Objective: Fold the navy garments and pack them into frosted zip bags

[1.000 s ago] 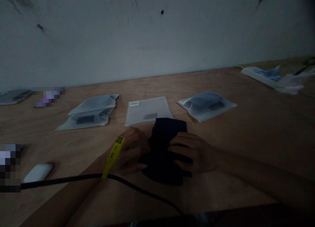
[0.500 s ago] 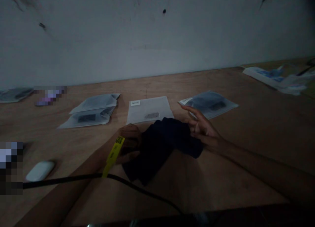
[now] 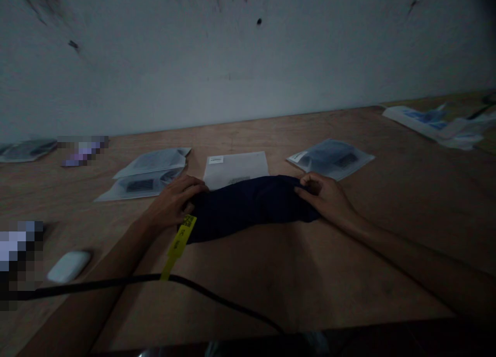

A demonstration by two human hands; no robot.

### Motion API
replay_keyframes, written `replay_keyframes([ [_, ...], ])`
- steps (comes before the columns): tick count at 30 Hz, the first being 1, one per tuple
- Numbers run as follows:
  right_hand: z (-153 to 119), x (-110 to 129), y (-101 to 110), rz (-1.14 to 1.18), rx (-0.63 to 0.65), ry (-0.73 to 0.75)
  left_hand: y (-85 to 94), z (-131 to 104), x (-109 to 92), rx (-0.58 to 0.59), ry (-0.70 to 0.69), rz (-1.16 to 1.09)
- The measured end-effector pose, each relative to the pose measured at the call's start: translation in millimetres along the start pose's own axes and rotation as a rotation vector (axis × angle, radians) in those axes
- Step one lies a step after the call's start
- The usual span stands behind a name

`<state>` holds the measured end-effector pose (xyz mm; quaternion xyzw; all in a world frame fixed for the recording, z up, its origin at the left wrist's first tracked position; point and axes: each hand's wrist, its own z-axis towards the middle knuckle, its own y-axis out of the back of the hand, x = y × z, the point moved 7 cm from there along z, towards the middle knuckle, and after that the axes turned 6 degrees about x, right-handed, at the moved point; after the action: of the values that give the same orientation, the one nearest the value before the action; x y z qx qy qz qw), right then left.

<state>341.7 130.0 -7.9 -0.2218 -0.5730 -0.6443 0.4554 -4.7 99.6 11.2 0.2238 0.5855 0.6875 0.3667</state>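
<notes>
A dark navy piece of folded fabric [image 3: 251, 204] stretches from side to side between my hands, low over the wooden table. My left hand [image 3: 180, 199] grips its left end, the fingers curled over the edge. At the other end, my right hand [image 3: 320, 191] pinches the upper right corner between thumb and fingers. Just behind the fabric lies a flat frosted plastic bag [image 3: 236, 166] with a white label, its near edge covered by the cloth. The exact kind of garment or cloth cannot be made out in the dim light.
Filled frosted bags lie at the left [image 3: 149, 173] and right [image 3: 333, 158]. A white rounded case [image 3: 70, 266] sits near my left forearm. A black cable [image 3: 228, 303] with a yellow tag [image 3: 179, 246] crosses in front. White plastic packaging [image 3: 430, 124] lies far right, before the wall [image 3: 232, 62].
The bunched navy fabric is now drawn out into a long flat strip. My right hand has closed on its right end, and my left hand has moved up and left.
</notes>
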Motion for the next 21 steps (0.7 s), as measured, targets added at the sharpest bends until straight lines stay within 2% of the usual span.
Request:
replay_keyframes([
  [3,3,7,7,-0.200,-0.041,0.160,0.1,-2,12,-0.019,0.105,0.072],
  [6,3,9,7,-0.207,-0.016,0.164,2.8,-4,22,-0.081,0.215,0.037],
  [10,2,15,-1,-0.248,0.055,0.245,3.8,-5,28,-0.153,0.257,-0.046],
  [13,3,14,0,-0.262,0.012,0.289,8.1,-7,29,-0.233,0.276,-0.086],
  [17,4,13,14,-0.154,-0.122,0.265,23.2,-12,31,-0.428,0.340,-0.353],
  [19,0,20,20,-0.105,-0.162,0.280,28.8,-12,28,-0.470,0.305,-0.552],
  [21,-5,30,22,-0.053,-0.151,0.321,33.5,-9,19,-0.465,0.221,-0.687],
])
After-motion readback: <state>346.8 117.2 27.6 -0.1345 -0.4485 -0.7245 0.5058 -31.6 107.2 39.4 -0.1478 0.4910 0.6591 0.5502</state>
